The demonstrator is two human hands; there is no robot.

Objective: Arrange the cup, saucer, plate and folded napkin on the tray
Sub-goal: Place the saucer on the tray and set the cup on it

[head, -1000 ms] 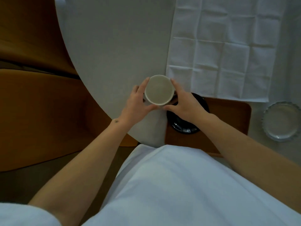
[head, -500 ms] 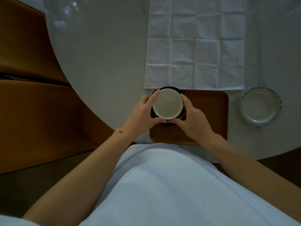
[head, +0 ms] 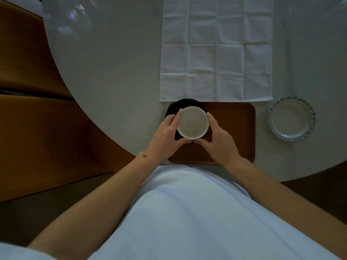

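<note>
Both hands, left [head: 165, 134] and right [head: 218, 139], clasp the fragile white ceramic cup [head: 193, 122] by its sides, seemingly seated on the black saucer [head: 185, 104] at the wooden tray's [head: 234, 132] nine o'clock.

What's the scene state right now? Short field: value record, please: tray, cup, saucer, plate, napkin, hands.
tray: brown tray at the near edge of the white table
saucer: black saucer on the tray's left end
cup: white cup over the saucer; contact cannot be told
left hand: left hand grips the cup's left side
right hand: right hand grips the cup's right side
plate: scalloped plate on the table, right of the tray
napkin: white napkin spread open, creased, beyond the tray
pending: plate, napkin
</note>
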